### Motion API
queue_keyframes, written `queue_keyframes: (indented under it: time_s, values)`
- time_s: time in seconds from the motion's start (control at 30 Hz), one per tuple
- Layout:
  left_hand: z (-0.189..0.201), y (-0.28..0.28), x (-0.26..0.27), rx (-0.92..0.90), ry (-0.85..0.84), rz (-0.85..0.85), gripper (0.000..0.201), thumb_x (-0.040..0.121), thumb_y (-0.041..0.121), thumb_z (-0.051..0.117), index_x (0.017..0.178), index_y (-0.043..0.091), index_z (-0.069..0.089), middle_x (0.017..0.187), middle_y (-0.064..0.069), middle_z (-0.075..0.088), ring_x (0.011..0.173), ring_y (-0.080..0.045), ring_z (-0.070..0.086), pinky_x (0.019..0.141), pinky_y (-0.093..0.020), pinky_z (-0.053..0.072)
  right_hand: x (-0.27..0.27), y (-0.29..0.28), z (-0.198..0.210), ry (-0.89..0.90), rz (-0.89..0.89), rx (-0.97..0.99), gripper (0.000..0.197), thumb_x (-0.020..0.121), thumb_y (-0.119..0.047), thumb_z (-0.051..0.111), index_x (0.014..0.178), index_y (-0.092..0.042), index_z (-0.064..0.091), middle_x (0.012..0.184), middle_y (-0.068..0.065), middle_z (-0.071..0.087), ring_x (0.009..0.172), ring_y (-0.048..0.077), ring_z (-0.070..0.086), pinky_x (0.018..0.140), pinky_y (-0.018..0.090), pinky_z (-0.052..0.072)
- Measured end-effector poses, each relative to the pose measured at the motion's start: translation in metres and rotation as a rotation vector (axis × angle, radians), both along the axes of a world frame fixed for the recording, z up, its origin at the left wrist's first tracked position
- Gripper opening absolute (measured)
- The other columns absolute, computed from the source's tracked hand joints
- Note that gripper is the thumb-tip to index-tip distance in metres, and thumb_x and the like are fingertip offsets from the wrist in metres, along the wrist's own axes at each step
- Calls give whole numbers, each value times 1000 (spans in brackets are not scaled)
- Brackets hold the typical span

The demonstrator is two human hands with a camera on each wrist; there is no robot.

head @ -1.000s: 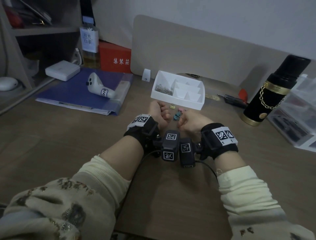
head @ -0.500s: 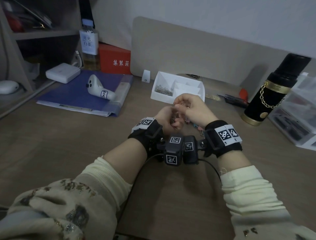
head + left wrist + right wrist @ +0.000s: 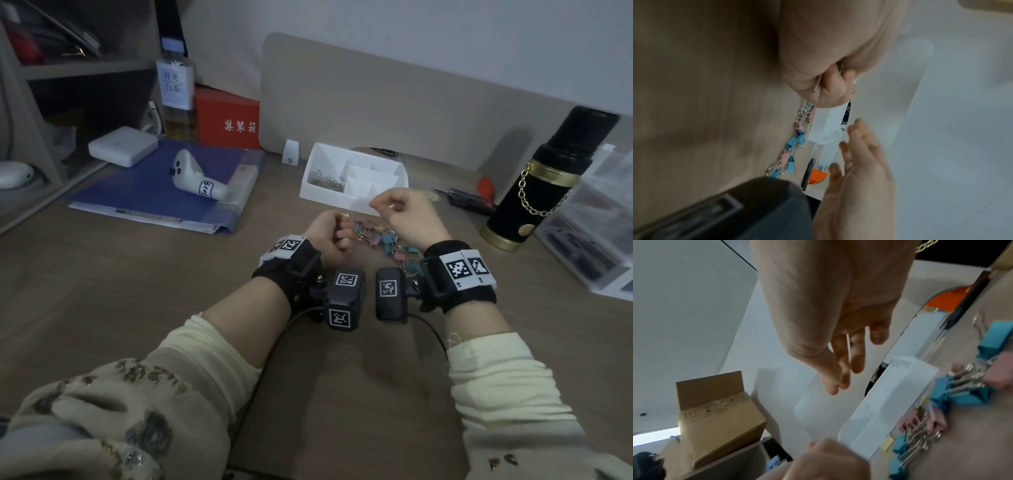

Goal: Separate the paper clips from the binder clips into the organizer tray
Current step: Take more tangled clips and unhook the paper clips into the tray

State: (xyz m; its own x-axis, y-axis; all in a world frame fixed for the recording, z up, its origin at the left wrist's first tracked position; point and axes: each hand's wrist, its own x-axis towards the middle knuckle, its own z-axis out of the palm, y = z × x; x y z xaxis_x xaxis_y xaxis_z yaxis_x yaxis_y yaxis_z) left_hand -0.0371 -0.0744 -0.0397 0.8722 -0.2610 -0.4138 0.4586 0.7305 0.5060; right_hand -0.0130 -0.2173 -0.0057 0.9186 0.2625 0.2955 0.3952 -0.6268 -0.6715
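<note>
In the middle of the head view the left hand (image 3: 327, 233) sits low over the wooden desk (image 3: 102, 291), its fingers curled into a loose fist around thin wire clips; a small clip pokes out at the top of the fist, though which kind it is cannot be told. The left wrist view shows the same curl, with silvery wire caught between the folded fingers (image 3: 830, 84). The right hand (image 3: 407, 216) is raised just right of it, over the front edge of the white organizer tray (image 3: 356, 161), thumb and forefinger pinched together; something thin seems to be held between them, but it is too small to name. In the right wrist view its other fingers (image 3: 859, 353) hang down, loosely spread. Between and below the two hands lies a heap of binder clips (image 3: 387, 240), blue, pink and yellow with silver handles, on the desk just in front of the tray. The tray's left compartment holds a pile of paper clips (image 3: 325, 180). At the right of the frame stands a black flask (image 3: 548, 178) with a gold chain, and at upper left a blue folder (image 3: 147, 185) lies flat.
</note>
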Motion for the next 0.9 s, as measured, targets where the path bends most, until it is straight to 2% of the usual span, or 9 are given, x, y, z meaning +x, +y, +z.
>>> queue_keyframes:
  time_s: [0.13, 0.2, 0.3, 0.37, 0.4, 0.57, 0.63, 0.8, 0.9]
  values:
    - [1, 3, 1, 21, 1, 84, 36, 94, 10, 26, 60, 22, 25, 34, 7, 23, 21, -6, 18, 24, -14, 8, 9, -21, -4, 148, -109, -124, 39, 83, 8, 44, 99, -19, 67, 109, 2, 65, 104, 17, 59, 84, 30, 53]
    - [1, 6, 2, 18, -1, 126, 37, 94, 9, 26, 59, 22, 24, 33, 7, 21, 21, -6, 16, 26, -14, 7, 7, -23, -3, 204, -90, -166, 40, 82, 9, 47, 111, -14, 64, 113, 3, 62, 106, 16, 56, 88, 29, 49]
    - [1, 12, 6, 5, -6, 182, 42, 98, 15, 29, 57, 22, 22, 35, 7, 20, 23, -7, 16, 27, -13, 7, 4, -21, -6, 296, -3, -164, 33, 81, -9, 71, 112, -16, 62, 107, -3, 59, 94, 12, 55, 73, 23, 45]
    - [0, 14, 8, -2, -5, 208, 43, 99, 16, 30, 56, 21, 22, 35, 7, 19, 23, -7, 15, 27, -13, 7, 5, -18, -13, 349, 19, -166, 28, 77, -16, 76, 102, -19, 65, 96, -6, 61, 79, 12, 58, 62, 24, 50]
    - [-1, 15, 9, 1, -7, 216, 43, 99, 16, 30, 57, 22, 21, 34, 7, 19, 23, -7, 15, 27, -13, 7, 7, -17, -16, 331, 11, -217, 24, 76, -18, 78, 97, -20, 67, 97, -3, 63, 75, 13, 59, 63, 26, 52]
    - [-2, 13, 8, 10, -7, 226, 44, 100, 19, 31, 56, 21, 23, 35, 7, 20, 23, -7, 16, 27, -12, 7, 11, -15, -24, 261, -41, -278, 2, 85, -12, 66, 86, -13, 67, 95, 8, 66, 64, 20, 58, 62, 31, 54]
    - [-2, 13, 8, 16, -9, 225, 42, 98, 15, 30, 56, 21, 23, 35, 8, 20, 23, -7, 16, 27, -12, 7, 10, -15, -24, 261, -32, -302, 4, 86, -11, 65, 85, -14, 66, 94, 8, 66, 62, 19, 57, 58, 28, 52]
    - [-1, 13, 8, 28, -12, 226, 40, 96, 14, 29, 57, 22, 25, 35, 8, 20, 24, -7, 16, 27, -13, 7, 12, -14, -24, 257, -31, -369, 14, 83, -14, 69, 73, -20, 61, 85, 7, 63, 54, 10, 49, 51, 19, 39]
    - [-2, 13, 8, 27, -9, 223, 40, 97, 16, 30, 57, 22, 25, 35, 8, 20, 24, -7, 16, 28, -12, 7, 5, -10, -22, 274, 27, -238, 11, 88, -13, 64, 78, -10, 61, 76, 0, 58, 48, -3, 50, 46, 11, 37]
